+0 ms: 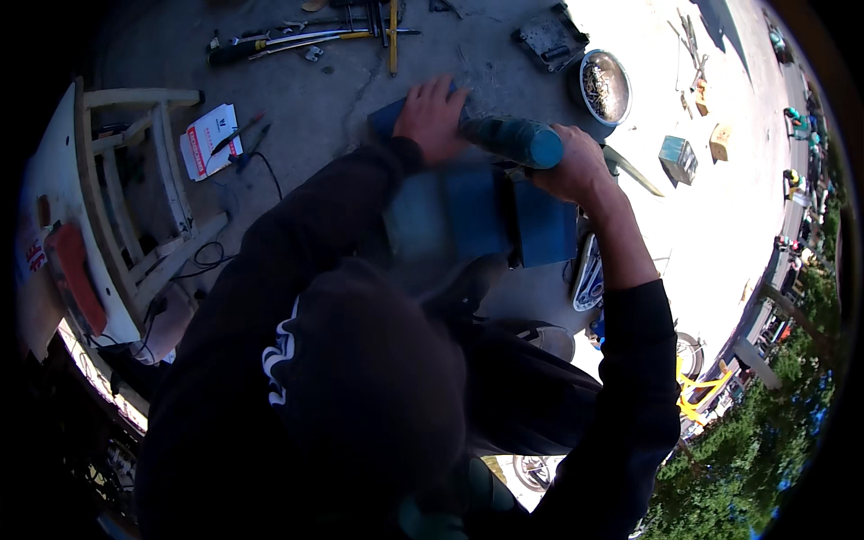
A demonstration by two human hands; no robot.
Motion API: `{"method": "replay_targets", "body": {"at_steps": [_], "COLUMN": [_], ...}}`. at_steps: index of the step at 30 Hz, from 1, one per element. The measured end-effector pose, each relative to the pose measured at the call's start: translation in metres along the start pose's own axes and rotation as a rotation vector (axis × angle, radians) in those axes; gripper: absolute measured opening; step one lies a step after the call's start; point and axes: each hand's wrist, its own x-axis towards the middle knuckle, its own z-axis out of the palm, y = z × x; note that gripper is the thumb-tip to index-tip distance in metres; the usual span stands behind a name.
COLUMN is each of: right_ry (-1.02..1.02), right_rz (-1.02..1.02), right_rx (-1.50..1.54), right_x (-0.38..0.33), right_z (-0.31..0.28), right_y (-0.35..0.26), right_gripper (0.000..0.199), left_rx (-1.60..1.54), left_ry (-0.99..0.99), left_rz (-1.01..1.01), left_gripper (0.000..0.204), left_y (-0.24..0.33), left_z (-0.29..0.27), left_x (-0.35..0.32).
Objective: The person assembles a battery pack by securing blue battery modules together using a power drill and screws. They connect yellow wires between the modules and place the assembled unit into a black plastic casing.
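Note:
My right hand [578, 166] is closed round the grip of a teal power tool that looks like a cordless drill [522, 141], its front pointing left toward my other hand. Fingers stretched out and slightly apart, my left hand [434, 121] lies on the far end of a dark blue piece [387, 118]. Nearer me are blue, box-like panels [475, 214], smeared by motion, and a further blue panel [546, 223] at their right. The drill hides its own tip and where it meets the blue work.
At the far right stands a round pot [606, 87] filled with small bits. A dark metal part [551, 38] and a small box [678, 159] lie nearby. Left are a wooden stool on its side [162, 166], a red-and-white carton [211, 142] and cables. Long tools [306, 39] lie at the back.

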Motion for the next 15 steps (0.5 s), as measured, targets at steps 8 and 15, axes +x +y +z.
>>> {"method": "replay_targets", "body": {"at_steps": [8,15], "right_ry": [-0.024,-0.046], "right_rz": [-0.009,-0.049], "right_rx": [0.016,-0.082], "right_x": [0.012,0.009], "right_z": [-0.003,-0.004], "right_y": [-0.004,0.001], "right_gripper": [0.026,0.019], "left_rx": [-0.002,0.002], "left_ry": [0.033,-0.082], "left_rz": [0.014,-0.003], "left_gripper": [0.071,0.072], "left_y": [-0.001,0.015], "left_z": [0.002,-0.012], "left_x": [-0.005,-0.004]}}
